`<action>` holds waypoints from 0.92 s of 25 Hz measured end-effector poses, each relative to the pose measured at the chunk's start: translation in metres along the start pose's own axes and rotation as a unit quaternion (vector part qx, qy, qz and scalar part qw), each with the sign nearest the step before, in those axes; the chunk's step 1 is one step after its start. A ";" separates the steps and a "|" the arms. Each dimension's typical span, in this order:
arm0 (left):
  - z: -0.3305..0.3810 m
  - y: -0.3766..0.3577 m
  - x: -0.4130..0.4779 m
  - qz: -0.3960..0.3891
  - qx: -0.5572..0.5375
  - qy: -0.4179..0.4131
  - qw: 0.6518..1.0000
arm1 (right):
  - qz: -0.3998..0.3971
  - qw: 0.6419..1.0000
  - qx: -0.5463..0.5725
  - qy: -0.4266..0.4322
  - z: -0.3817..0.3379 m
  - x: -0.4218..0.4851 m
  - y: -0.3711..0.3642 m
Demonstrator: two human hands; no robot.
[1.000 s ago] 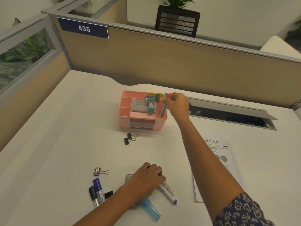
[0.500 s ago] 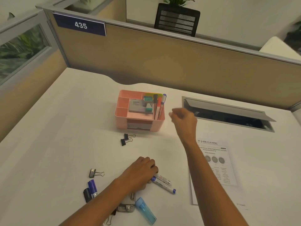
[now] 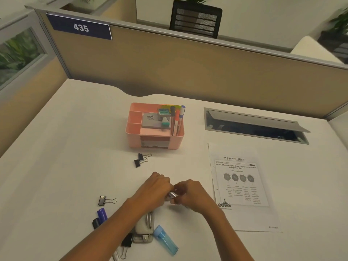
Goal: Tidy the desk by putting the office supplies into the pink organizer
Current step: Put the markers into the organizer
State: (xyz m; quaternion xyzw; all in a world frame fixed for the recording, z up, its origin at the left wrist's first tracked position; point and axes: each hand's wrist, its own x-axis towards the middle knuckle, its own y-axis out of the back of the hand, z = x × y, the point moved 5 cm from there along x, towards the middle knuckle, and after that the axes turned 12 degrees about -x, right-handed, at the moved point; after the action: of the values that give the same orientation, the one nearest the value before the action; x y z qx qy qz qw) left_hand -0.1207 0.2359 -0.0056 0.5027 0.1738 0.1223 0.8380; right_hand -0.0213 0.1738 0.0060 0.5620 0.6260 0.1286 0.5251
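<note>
Head view of a white work surface inside a partitioned cubicle. The left hand and right hand meet near the front centre, knuckles up. Between them they hold a pale cylinder, only a short silvery section of which shows. The left fingers curl over one end and the right fingers curl over the other. Blur hides what the item is.

The pink organizer stands upright behind the hands, well apart from them. Several markers stand in its right-hand compartment. A grey box and a small green-and-white item lie in the middle compartment. The two small left compartments show only pink walls.

Loose supplies on the surface:
- Two black binder clips lie touching, between the organizer and the hands.
- A silver binder clip lies left of the left forearm.
- A purple marker lies near the silver clip, with a black cap just beside it.
- A grey stapler lies partly under the left forearm.
- A clear blue tube rests just beside the stapler, on its right.
- Another black clip lies at the stapler's left.

A printed sheet lies flat to the right of the hands. Beyond it is an open cable tray. The partition behind carries a sign reading 435.
</note>
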 end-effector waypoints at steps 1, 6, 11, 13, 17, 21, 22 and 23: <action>0.001 0.003 0.000 0.004 -0.002 0.007 1.000 | 0.011 1.000 -0.019 0.000 -0.003 0.000 -0.002; -0.006 0.013 0.000 0.020 -0.020 0.016 0.999 | 0.085 0.991 -0.106 0.000 -0.020 0.006 0.002; -0.014 0.028 0.004 0.031 0.011 0.015 0.999 | 0.098 0.987 -0.128 0.009 -0.033 0.015 0.011; -0.014 0.038 0.004 0.063 -0.004 0.008 0.998 | 0.113 0.985 -0.127 0.009 -0.039 0.017 0.019; -0.017 0.054 -0.014 0.204 -0.037 -0.003 0.978 | 0.150 0.988 -0.033 -0.010 -0.044 0.008 0.052; -0.036 0.081 -0.052 0.328 -0.105 0.081 0.935 | 0.175 0.984 0.020 -0.034 -0.042 -0.001 0.090; -0.046 0.087 -0.064 0.345 -0.118 0.120 0.923 | 0.184 0.979 0.084 -0.033 -0.041 -0.004 0.101; -0.059 0.088 -0.078 0.345 -0.128 0.166 0.915 | 0.195 0.966 0.165 -0.027 -0.041 -0.005 0.112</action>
State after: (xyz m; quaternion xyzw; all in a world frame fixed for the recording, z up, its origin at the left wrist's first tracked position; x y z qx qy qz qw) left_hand -0.2187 0.2947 0.0597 0.3926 0.1088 0.5064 0.7600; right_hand 0.0085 0.2249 0.1094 0.7554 0.5023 0.1080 0.4067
